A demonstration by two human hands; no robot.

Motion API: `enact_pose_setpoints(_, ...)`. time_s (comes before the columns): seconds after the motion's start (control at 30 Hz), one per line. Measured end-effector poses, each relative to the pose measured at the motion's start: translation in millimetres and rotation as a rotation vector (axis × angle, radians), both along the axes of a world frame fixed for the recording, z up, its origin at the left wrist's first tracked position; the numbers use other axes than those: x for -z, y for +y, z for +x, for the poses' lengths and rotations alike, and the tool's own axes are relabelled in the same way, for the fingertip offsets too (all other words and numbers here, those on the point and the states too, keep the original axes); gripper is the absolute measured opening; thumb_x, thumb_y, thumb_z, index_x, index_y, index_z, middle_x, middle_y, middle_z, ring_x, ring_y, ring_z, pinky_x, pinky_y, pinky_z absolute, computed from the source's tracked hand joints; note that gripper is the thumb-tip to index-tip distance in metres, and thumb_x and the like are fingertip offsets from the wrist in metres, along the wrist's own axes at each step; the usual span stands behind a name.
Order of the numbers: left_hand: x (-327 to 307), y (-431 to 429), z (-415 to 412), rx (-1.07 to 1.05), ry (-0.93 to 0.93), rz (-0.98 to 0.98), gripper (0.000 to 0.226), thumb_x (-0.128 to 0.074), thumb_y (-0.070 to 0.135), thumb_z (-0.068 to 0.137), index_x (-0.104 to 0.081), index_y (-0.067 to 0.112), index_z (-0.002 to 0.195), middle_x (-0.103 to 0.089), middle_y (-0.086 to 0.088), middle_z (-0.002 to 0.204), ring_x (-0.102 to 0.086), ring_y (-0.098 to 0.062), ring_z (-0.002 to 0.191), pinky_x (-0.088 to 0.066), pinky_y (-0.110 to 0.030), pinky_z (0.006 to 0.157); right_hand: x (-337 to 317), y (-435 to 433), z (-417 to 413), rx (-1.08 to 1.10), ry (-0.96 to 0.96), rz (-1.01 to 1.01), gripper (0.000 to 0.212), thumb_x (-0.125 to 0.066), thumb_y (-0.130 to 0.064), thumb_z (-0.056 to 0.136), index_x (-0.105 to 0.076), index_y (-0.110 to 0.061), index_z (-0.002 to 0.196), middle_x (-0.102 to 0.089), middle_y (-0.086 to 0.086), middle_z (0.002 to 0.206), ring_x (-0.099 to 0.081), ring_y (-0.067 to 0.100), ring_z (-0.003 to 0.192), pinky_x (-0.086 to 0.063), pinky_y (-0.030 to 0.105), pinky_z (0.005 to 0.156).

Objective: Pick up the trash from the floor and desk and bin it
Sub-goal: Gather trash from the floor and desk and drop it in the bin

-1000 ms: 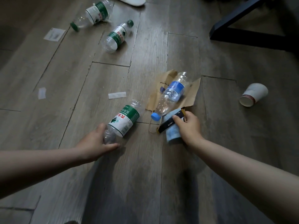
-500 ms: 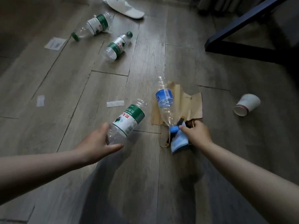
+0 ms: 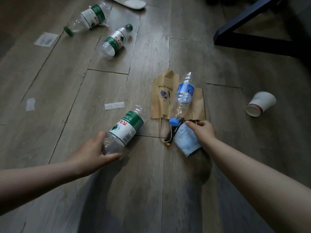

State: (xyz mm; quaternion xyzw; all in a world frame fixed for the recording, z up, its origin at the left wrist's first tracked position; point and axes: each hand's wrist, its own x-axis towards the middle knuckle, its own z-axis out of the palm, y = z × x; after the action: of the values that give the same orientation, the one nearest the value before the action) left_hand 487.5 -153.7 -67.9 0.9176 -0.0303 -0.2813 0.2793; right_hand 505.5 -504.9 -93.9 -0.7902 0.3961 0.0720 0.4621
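Observation:
My left hand (image 3: pixel 91 153) grips the neck end of a green-labelled plastic bottle (image 3: pixel 125 130) that lies slanted at floor level. My right hand (image 3: pixel 202 130) holds a light blue face mask (image 3: pixel 186 142) and a thin black packet (image 3: pixel 175 130) together, its fingertips at the handle of a flat brown paper bag (image 3: pixel 161 96). A blue-labelled bottle with a blue cap (image 3: pixel 182 98) lies across that bag, cap toward my right hand.
Two more green-labelled bottles (image 3: pixel 87 18) (image 3: pixel 114 42) lie far left on the wooden floor. A white paper cup (image 3: pixel 260 104) lies on its side at right. Paper scraps (image 3: pixel 114 105) (image 3: pixel 30 103) (image 3: pixel 46 39) are scattered. A dark desk leg (image 3: pixel 255 39) stands far right.
The blue-capped bottle has swung on the paper bag, from pointing up-left to leaning up-right. My right hand stays by the mask and packet; my left hand keeps its grip on the green bottle.

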Motion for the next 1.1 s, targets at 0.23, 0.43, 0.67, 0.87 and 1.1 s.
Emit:
enact_pose_setpoints(0.23, 3, -3, 4, -0.010, 0.020, 0.001, 0.071, -0.075, 0.051, 0.071, -0.037, 0.028, 0.126, -0.062, -0.001, 0.082, -0.063, -0.016, 0.064, -0.051, -0.032, 0.049, 3, 10, 6, 0.015, 0.080, -0.105, 0.082, -0.076, -0.064, 0.064, -0.052, -0.011, 0.121, -0.060, 0.005, 0.120, -0.058, 0.022, 0.104, -0.050, 0.035, 0.078)
enact_pose_setpoints(0.43, 5, -5, 6, -0.013, 0.015, 0.009, 0.070, -0.075, 0.053, 0.071, -0.037, 0.030, 0.124, -0.061, 0.000, 0.084, -0.062, -0.016, 0.063, -0.053, -0.035, 0.052, 0, 25, 25, 0.113, 0.122, -0.132, 0.112, -0.080, -0.066, 0.055, -0.038, -0.004, 0.138, -0.048, 0.013, 0.140, -0.049, 0.032, 0.125, -0.043, 0.042, 0.096)
enact_pose_setpoints(0.67, 9, -4, 6, -0.016, -0.001, 0.003, 0.070, -0.075, 0.055, 0.070, -0.038, 0.029, 0.125, -0.059, 0.007, 0.084, -0.060, -0.009, 0.064, -0.045, -0.024, 0.048, 2, 28, 34, 0.083, 0.116, -0.133, 0.076, -0.080, -0.065, 0.055, -0.065, -0.010, 0.105, -0.067, 0.006, 0.105, -0.064, 0.026, 0.095, -0.049, 0.032, 0.075)
enact_pose_setpoints(0.87, 13, -3, 8, -0.017, -0.031, -0.029, 0.072, -0.074, 0.056, 0.070, -0.040, 0.029, 0.127, -0.051, 0.019, 0.086, -0.056, -0.001, 0.074, -0.044, -0.021, 0.054, 8, 25, 38, 0.034, 0.047, -0.102, 0.031, -0.078, -0.040, 0.070, -0.060, -0.016, 0.066, -0.066, 0.001, 0.074, -0.064, 0.020, 0.073, -0.041, 0.026, 0.055)
enact_pose_setpoints(1.1, 17, -4, 9, -0.043, -0.043, -0.063, 0.071, -0.075, 0.058, 0.067, -0.041, 0.031, 0.123, -0.052, 0.019, 0.086, -0.056, 0.001, 0.075, -0.047, -0.025, 0.057, -6, 23, 36, 0.144, -0.099, 0.128, 0.016, -0.077, -0.017, 0.073, -0.065, -0.013, 0.065, -0.067, 0.003, 0.067, -0.064, 0.020, 0.064, -0.052, 0.030, 0.061)
